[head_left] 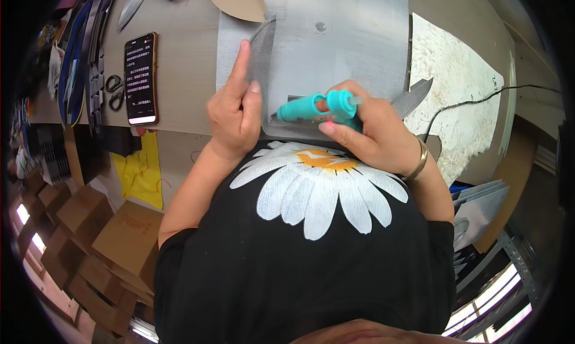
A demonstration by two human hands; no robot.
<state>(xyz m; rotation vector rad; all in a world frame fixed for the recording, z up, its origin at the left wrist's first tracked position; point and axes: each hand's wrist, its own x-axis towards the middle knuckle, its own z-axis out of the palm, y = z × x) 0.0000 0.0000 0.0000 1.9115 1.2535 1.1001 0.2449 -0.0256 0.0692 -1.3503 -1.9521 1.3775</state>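
My right hand [380, 128] is wrapped round a teal glue gun [308, 107], which lies nearly level with its nozzle toward the left. The nozzle is low over the near edge of a grey metal sheet [347, 50]; whether it touches anything I cannot tell. My left hand [230, 113] rests beside it, index finger stretched forward and thumb apart, the other fingers curled. Its index finger and thumb lie along a curved dark mesh piece [262, 44] on the sheet. A small dark patch behind the glue gun is mostly covered.
A tan cardboard piece [239, 0] lies at the far edge. On the left are a phone [141, 80] and black scissors [114, 92]. Another dark mesh piece [413, 98] and a black cable [461, 104] lie right. Cardboard boxes [129, 236] stand below left.
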